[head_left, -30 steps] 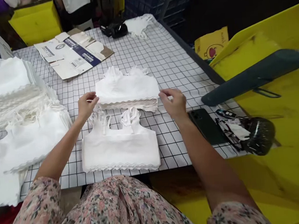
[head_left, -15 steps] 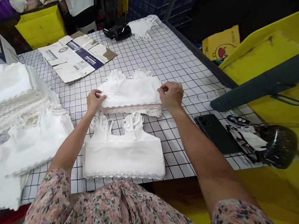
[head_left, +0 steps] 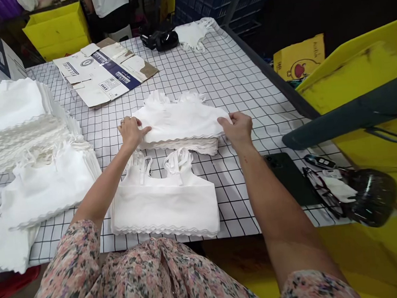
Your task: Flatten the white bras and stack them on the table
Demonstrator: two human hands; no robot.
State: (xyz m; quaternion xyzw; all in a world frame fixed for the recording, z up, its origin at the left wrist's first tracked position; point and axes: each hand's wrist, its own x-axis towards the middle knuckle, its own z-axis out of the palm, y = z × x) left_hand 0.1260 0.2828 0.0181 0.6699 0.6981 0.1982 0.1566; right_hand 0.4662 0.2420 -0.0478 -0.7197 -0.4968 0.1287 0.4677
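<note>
A person's left hand (head_left: 131, 131) and right hand (head_left: 239, 128) are pinching opposite sides of a white garment (head_left: 182, 120) topping a stack (head_left: 198, 145) that is lying on a checked table (head_left: 199, 72), just beyond another white pile (head_left: 165, 207)

A checked cloth (head_left: 245, 87) covers the table (head_left: 275, 77). Blue crates (head_left: 202, 0) stand behind its far right corner, a yellow bin (head_left: 58, 33) beyond the far edge, a yellow panel (head_left: 362, 74) along the right edge.

Rm behind far stack (head_left: 182, 126); cardboard (head_left: 108, 75) L
</note>
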